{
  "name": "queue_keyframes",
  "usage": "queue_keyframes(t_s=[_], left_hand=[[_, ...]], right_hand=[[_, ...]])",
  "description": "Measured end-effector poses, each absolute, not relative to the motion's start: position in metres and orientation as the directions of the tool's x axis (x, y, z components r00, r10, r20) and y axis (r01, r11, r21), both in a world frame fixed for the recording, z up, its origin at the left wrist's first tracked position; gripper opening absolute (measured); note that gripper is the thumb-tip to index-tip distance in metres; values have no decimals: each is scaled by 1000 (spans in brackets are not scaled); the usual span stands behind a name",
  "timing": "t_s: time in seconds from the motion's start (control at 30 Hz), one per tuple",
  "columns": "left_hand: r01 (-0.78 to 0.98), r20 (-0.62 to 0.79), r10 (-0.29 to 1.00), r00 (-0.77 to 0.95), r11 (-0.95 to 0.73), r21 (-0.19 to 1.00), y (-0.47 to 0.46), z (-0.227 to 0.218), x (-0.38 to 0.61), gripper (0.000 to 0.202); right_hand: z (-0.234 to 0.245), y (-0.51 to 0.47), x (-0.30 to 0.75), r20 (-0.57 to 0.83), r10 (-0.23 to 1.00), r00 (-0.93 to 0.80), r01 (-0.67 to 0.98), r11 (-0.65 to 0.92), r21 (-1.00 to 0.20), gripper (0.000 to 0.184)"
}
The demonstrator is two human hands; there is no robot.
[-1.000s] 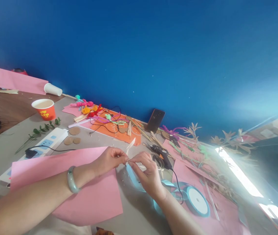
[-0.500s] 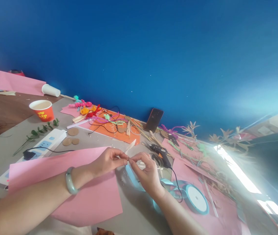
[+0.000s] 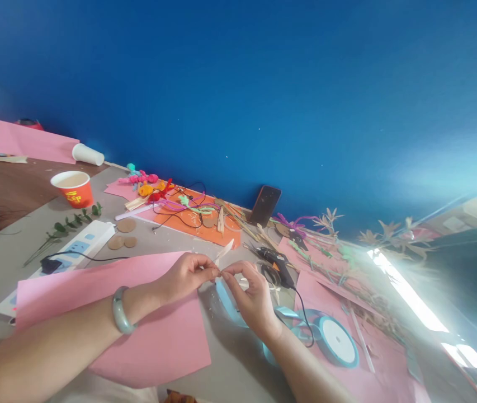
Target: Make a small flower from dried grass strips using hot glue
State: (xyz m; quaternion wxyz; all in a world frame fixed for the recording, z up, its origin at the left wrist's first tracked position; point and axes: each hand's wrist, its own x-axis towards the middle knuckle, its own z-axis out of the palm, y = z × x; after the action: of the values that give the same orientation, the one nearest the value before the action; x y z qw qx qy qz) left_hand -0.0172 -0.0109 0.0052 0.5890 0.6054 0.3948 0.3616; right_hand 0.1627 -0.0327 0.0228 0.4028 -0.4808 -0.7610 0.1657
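My left hand (image 3: 192, 275), with a pale green bangle (image 3: 121, 310) at its wrist, pinches thumb against forefinger. Fingertip to fingertip with it, my right hand (image 3: 251, 294) makes the same closed pinch. Whatever lies between the fingertips is too small to make out. A pale, leaf-like piece (image 3: 225, 252) shows just behind the fingers; whether they touch it I cannot tell. Light blue ribbon (image 3: 228, 307) loops under my right hand and runs toward its spool (image 3: 338, 341) at the right. Below my left forearm lies a pink sheet (image 3: 166, 341).
A red paper cup (image 3: 72, 190) stands at the left near a power strip (image 3: 85, 243) and a green sprig (image 3: 64, 226). Behind my hands are an orange sheet (image 3: 192, 224), a phone (image 3: 265, 206) against the blue wall, and a black corded tool (image 3: 278, 263).
Both hands stay in almost the same place, fingertips still pinched together. Only a very slight finger shift shows.
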Motion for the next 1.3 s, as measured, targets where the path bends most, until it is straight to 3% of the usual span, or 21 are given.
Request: queue_keyframes(t_s=[0.5, 0.67, 0.93, 1.3], left_hand=[[59, -6, 879, 476, -25, 998, -14, 6, -18, 31], [58, -8, 883, 470, -21, 998, -15, 5, -17, 34], [61, -33, 894, 446, 6, 998, -13, 3, -16, 34], [63, 58, 910, 410, -92, 994, -12, -2, -17, 25]], right_hand=[[14, -31, 160, 278, 960, -28, 472, 258, -843, 21], [13, -31, 161, 253, 963, -95, 442, 269, -856, 21], [21, -37, 159, 351, 921, -168, 423, 389, -818, 10], [10, -30, 160, 201, 974, -106, 376, 226, -899, 18]])
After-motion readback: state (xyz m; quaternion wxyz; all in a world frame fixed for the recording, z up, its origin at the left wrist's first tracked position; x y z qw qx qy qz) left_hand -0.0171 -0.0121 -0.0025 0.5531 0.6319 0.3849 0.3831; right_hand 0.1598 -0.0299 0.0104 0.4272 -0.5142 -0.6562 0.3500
